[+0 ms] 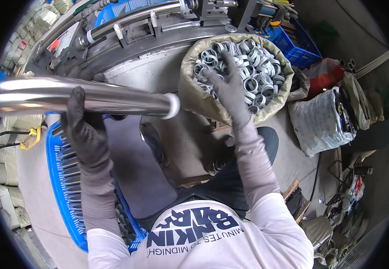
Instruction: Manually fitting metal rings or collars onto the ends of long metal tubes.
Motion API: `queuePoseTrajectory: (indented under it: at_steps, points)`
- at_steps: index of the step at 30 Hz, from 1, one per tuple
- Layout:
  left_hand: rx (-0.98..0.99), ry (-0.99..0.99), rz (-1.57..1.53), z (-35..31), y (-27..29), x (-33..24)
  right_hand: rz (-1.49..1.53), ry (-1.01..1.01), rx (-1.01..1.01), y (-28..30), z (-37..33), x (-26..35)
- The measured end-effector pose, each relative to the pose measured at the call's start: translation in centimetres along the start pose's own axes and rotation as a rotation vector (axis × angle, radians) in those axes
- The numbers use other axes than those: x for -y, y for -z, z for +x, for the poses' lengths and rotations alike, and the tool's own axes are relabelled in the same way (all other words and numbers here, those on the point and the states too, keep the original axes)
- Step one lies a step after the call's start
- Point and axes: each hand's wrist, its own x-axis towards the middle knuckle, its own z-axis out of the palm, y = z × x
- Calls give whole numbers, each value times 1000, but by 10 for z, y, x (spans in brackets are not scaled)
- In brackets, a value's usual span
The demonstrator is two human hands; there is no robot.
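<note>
My gloved left hand (81, 116) is wrapped round a polished metal tube (118, 99). The tube lies nearly level across the left side, its left end smeared by motion. A white ring-shaped collar (174, 106) sits on its right end. Over the near left part of an open woven sack (188, 85), my gloved right hand (229, 89) has its fingers stretched apart and holds nothing I can see. Many loose grey rings (251, 84) fill the sack; I cannot tell whether the right fingertips touch any of them.
Beyond the tube runs a metal bench machine (167, 38) with a long polished tube (136, 19) on it. A blue basket (53, 179) of metal parts stands at my left. Right of the sack are a blue crate (308, 51) and a white stuffed bag (317, 119).
</note>
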Motion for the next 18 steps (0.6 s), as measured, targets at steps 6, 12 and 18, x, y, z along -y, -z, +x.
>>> queuePoseTrajectory:
  at_steps: [6,12,18]
  points:
    - [410,592,-5,33,4,-48,-897,235,232,54,60,-91]
    - [732,257,356,-43,-25,-34,302,-184,280,63,27,-29]
    - [741,206,352,-55,-35,-30,880,-355,336,71,-26,13]
